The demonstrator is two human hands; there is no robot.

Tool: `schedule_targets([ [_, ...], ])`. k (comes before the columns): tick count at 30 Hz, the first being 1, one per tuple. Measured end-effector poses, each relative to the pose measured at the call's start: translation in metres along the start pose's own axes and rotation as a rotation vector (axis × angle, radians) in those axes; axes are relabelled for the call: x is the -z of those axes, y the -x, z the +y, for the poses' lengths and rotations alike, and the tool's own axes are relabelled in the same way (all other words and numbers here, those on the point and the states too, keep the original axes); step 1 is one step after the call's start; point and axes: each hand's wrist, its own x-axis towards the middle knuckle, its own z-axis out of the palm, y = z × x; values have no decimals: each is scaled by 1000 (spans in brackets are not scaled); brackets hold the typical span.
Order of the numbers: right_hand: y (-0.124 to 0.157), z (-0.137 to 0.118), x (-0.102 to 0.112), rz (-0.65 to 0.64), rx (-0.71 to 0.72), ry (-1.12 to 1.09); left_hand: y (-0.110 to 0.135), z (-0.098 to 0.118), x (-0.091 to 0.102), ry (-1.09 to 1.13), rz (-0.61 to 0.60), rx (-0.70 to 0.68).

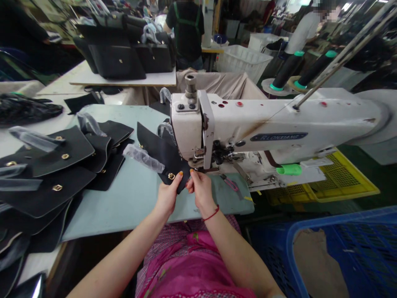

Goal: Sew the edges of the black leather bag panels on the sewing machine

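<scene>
A black bag panel (159, 147) with a gold clasp and a plastic-wrapped handle lies on the pale green table, its right side by the head of the white sewing machine (187, 128). My left hand (168, 194) pinches the panel's near edge, thumb on top beside the clasp. Close by on the right, my right hand (201, 188) pinches the panel's corner just in front of the needle area. The needle itself is too small to make out. Pink-handled snips (230, 182) lie on the table to the right of my right hand.
Several black panels (66, 165) with gold clasps are piled on the left. Black bags (124, 51) stand on a board behind. A blue crate (291, 244) and a yellow crate (347, 176) sit at the right. Thread cones (287, 71) rise behind the machine. Other people work farther back.
</scene>
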Motion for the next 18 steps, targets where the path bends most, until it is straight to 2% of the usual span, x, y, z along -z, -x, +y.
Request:
schedule_targets([
  [8,-7,-5,20,-108,31,199,23,-27,-25,64,195,-97],
  [14,-13,-15,39,-176,81,343,51,-40,-49,115,204,-43],
  [18,-16,-25,47,-200,126,472,56,-49,-60,113,176,-2],
])
